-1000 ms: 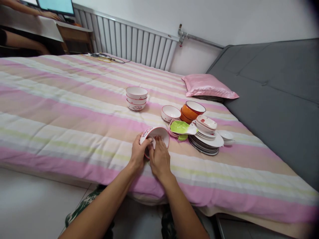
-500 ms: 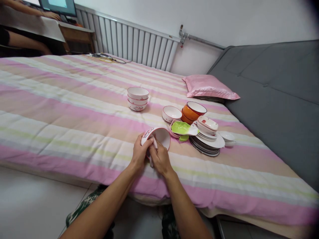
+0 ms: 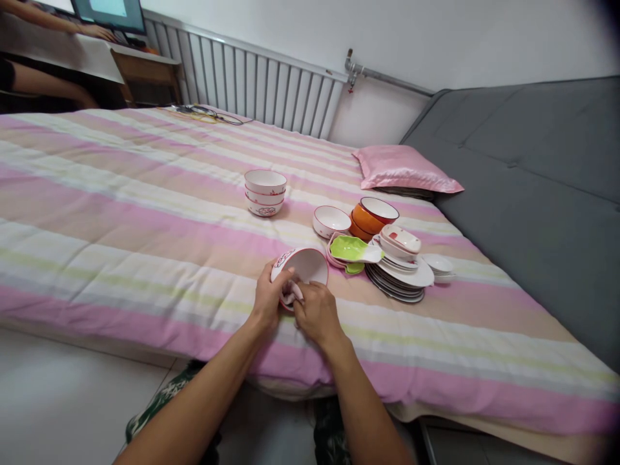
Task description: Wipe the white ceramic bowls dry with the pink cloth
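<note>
A white bowl (image 3: 312,261) with a red rim is tilted over the bed's near side, its opening facing me. My left hand (image 3: 269,294) grips its left edge, thumb over the rim. My right hand (image 3: 317,310) is closed on a pale pink cloth (image 3: 292,292), which is pressed inside the bowl; part of the cloth is hidden by the fingers. Just beyond stands another white bowl (image 3: 332,223) with a red rim. Farther left is a stack of white bowls (image 3: 265,194). Green leaf-shaped dishes (image 3: 351,248) lie right of the held bowl.
Right of these are orange bowls (image 3: 372,216), a stack of plates (image 3: 407,278) topped by small dishes, and small white bowls (image 3: 438,265). A pink pillow (image 3: 407,169) lies near the grey headboard (image 3: 523,168). Cables (image 3: 208,114) rest at the far edge. Another person's arm (image 3: 53,22) reaches over a desk.
The bowl's opening has turned more toward me. My right hand has shifted slightly right and down, and the cloth has moved from the rim to the bowl's inside.
</note>
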Demonstrator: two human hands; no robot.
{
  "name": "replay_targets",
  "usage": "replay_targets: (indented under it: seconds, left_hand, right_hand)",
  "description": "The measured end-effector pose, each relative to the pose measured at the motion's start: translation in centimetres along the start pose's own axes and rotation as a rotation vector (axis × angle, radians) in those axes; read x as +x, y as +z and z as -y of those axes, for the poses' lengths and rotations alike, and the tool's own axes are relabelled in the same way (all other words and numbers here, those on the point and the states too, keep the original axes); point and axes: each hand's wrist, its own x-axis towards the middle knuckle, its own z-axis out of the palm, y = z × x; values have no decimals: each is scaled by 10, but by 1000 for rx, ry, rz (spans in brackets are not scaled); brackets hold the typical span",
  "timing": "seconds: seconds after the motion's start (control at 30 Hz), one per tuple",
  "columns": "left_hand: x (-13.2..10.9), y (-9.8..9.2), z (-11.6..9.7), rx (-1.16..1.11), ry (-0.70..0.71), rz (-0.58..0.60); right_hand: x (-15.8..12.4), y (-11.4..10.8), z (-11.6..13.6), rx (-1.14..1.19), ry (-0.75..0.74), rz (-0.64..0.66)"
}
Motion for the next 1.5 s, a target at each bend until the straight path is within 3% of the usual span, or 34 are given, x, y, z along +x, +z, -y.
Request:
replay_targets:
  seconds: [0.17, 0.23, 0.37, 0.43, 0.5, 0.67, 0.8, 0.97, 1.1, 1.23, 1.37, 1.47, 1.5]
  left_hand:
    - [1, -1, 0, 5, 16, -22]
    - [1, 0, 0, 2, 2, -26]
    - [0, 2, -1, 23, -7, -40]
    - [0, 3, -1, 27, 13, -42]
    - [0, 3, 0, 23, 21, -36]
    - [2, 1, 3, 61, 12, -34]
    - [1, 1, 2, 82, 4, -32]
    - [-2, 3, -1, 79, -17, -7]
    - [-2, 2, 0, 99, -9, 1]
    - [0, -1, 1, 121, 42, -8]
    - [1, -1, 0, 107, 29, -7]
    - [1, -1, -2, 88, -3, -3]
    - [1, -1, -2, 81, -12, -2]
  right_hand:
    - [-2, 0, -3, -74, 31, -81]
    - [-3, 0, -6, -39, 57, -212]
    - [-4, -2, -12, 74, 9, -600]
    - [-5, 0, -13, 72, -32, -686]
    - [-4, 6, -14, 34, -43, -640]
    - [-1, 20, -16, -8, 24, -305]
    - [-1, 11, -13, 33, 47, -98]
    - [-1, -6, -4, -28, 179, 42]
    - [0, -9, -3, 18, 217, 77]
    - [1, -10, -10, 264, 214, 69]
    - [-2, -13, -24, 683, 243, 87]
    - [-7, -19, -38, 1007, 369, 139]
    - [-9, -22, -44, 1082, 433, 103]
